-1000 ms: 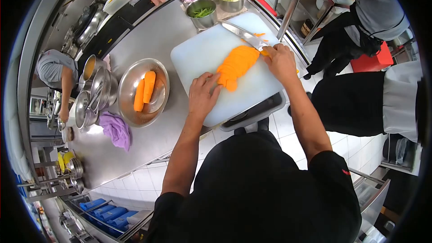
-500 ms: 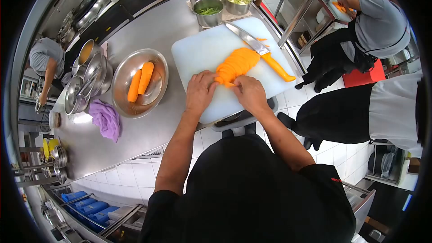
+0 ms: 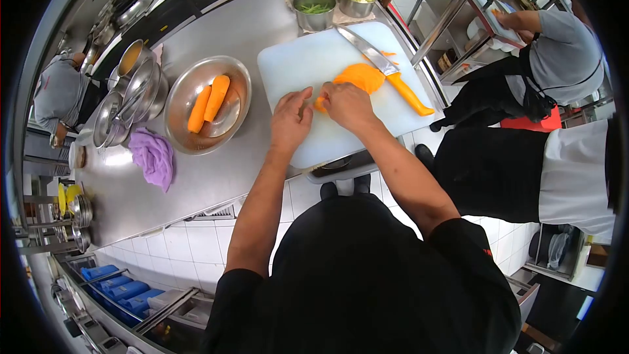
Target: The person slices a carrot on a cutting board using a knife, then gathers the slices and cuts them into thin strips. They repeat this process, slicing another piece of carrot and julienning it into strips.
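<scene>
On the white cutting board lies a pile of thin orange carrot slices. My right hand rests over the near-left end of the pile, its fingers bent together on the slices. Just left of it, my left hand is held with thumb and fingers apart and nothing in it. A knife with a yellow handle lies beyond the pile at the right of the board, blade pointing away. Two peeled carrots sit in a steel bowl left of the board.
Small steel pots of cut food stand behind the board. A purple cloth and stacked steel bowls lie at the left of the steel table. Co-workers stand at the right and far left.
My right hand has moved left and up onto the slices. My left hand has come off them and opened. The view has shifted slightly, and the co-worker at far left has moved.
</scene>
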Demonstrator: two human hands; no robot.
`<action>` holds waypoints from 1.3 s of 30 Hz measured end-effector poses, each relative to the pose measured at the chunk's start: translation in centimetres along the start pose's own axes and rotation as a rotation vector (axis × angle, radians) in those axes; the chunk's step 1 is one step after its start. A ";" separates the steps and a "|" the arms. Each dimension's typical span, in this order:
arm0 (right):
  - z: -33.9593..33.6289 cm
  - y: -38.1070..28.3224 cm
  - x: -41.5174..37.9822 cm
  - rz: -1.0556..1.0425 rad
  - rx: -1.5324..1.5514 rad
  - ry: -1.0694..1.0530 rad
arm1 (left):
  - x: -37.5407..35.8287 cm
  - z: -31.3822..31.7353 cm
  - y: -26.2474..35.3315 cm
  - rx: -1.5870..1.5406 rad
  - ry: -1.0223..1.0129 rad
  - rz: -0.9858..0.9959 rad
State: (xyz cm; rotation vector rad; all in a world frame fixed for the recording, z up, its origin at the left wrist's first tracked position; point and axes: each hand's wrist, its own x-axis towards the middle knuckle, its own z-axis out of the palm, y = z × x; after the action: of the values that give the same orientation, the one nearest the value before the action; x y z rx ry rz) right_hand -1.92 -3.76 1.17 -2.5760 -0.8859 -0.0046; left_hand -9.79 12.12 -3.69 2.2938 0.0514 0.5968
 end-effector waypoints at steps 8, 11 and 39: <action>-3.4 2.7 -3.0 0.245 0.103 -0.004 | -0.1 0.1 0.0 0.180 -0.098 0.111; -2.7 3.2 -4.5 0.269 0.055 -0.074 | 0.2 0.3 0.0 0.264 -0.218 0.160; -0.5 6.2 -7.1 0.374 0.270 0.282 | 2.3 1.5 3.0 0.247 -0.373 0.108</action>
State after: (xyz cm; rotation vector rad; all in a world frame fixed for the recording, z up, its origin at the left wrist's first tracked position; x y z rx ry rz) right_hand -3.88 -12.51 -1.69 -2.3695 -0.2748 -0.1283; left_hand -7.54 9.48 -1.67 2.6254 -0.1898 0.2151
